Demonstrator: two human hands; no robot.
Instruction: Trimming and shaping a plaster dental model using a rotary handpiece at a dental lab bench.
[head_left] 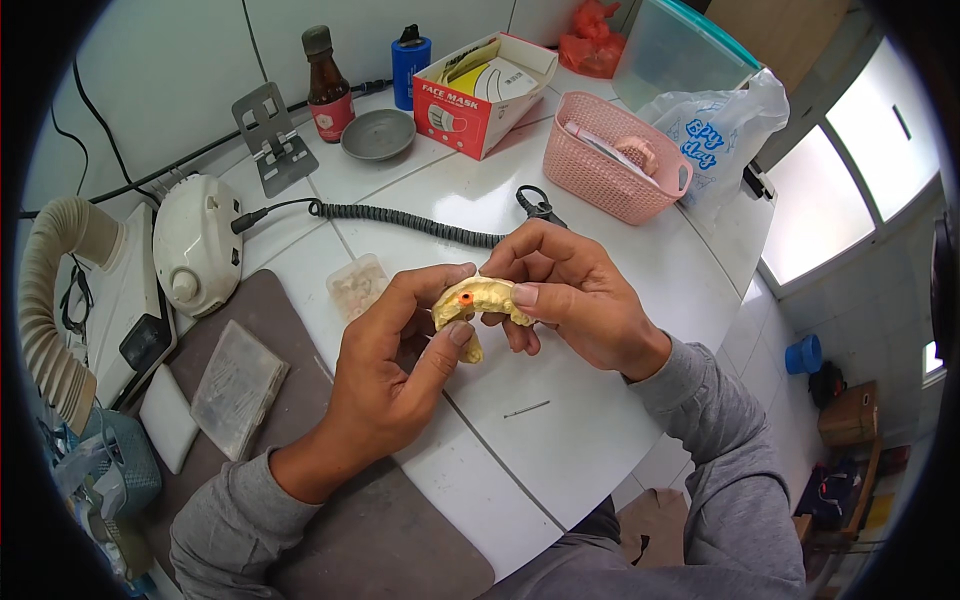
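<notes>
- I hold the yellow dental cast (482,300) above the white tiled desk (560,440), lifted toward me so the small orange spot (465,298) on its front faces up where I can see it.
- My left hand (395,370) supports the cast from below and from its left; the grip is pressed together on it, forefinger over the top and thumb (455,340) on its near edge.
- My right hand (565,295) closes on the cast's right end, fingertips pinching it from above and behind to steady it.
- Beyond the cast lies a coiled black cord (400,216), running left to the white motor unit (195,245).
- Left of the cast, a small clear box (357,285) rests on the desk.
- Nearer me than the cast lies a thin pin (527,408).
</notes>
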